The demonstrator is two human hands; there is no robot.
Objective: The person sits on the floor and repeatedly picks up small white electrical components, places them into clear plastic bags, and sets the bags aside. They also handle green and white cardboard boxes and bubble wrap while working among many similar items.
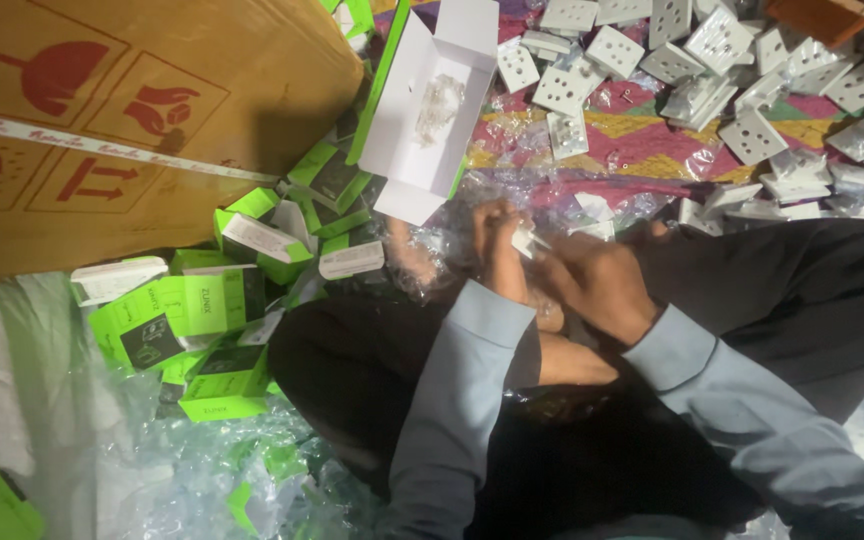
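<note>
Both hands meet near centre, the left hand (500, 250) and right hand (592, 280) with fingers pinching one small white socket plate (526, 240), below an open white box (422, 110).

Both forearms come up from the lower edge of the view in pale grey-blue sleeves with cuffs at the wrists. The left hand (497, 245) is raised, fingers curled and bunched, its back turned toward the camera. The right hand (592, 280) lies just beside it, knuckles up, fingers bent inward toward the left fingertips. The two hands meet, touching, above dark-trousered folded legs.
</note>
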